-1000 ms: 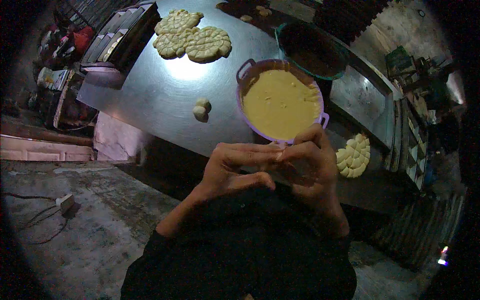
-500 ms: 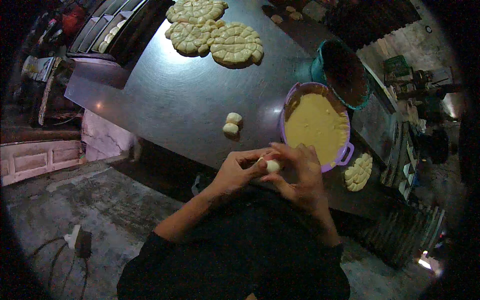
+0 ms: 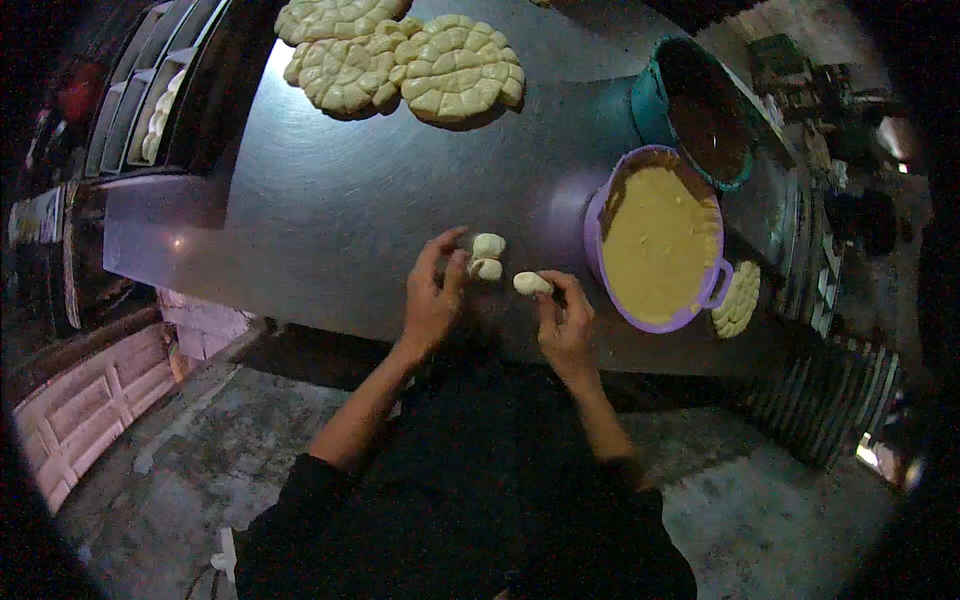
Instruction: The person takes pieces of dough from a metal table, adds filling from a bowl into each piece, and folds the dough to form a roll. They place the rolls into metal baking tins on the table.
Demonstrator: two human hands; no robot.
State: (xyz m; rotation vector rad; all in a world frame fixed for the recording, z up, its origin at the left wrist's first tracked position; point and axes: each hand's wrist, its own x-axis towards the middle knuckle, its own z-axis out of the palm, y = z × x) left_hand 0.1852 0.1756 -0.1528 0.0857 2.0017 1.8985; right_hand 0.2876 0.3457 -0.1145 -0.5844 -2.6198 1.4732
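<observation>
My left hand is beside two small pale dough pieces on the steel table, its fingers apart and curved toward them. Whether its fingertips touch them I cannot tell. Just to the right, my right hand pinches another small dough piece between thumb and fingers. A purple two-handled basin of thick yellow mixture stands right of my hands. Behind it is a teal tub with a dark inside.
Large scored dough rounds lie at the back of the table, and another sits partly behind the basin. A rack with divided compartments holds dough at the left. A pale panelled board is below left.
My hands, joined over one dough piece half a second ago, have separated and moved up onto the table. The right carries the piece; the left has come beside the two resting pieces.
</observation>
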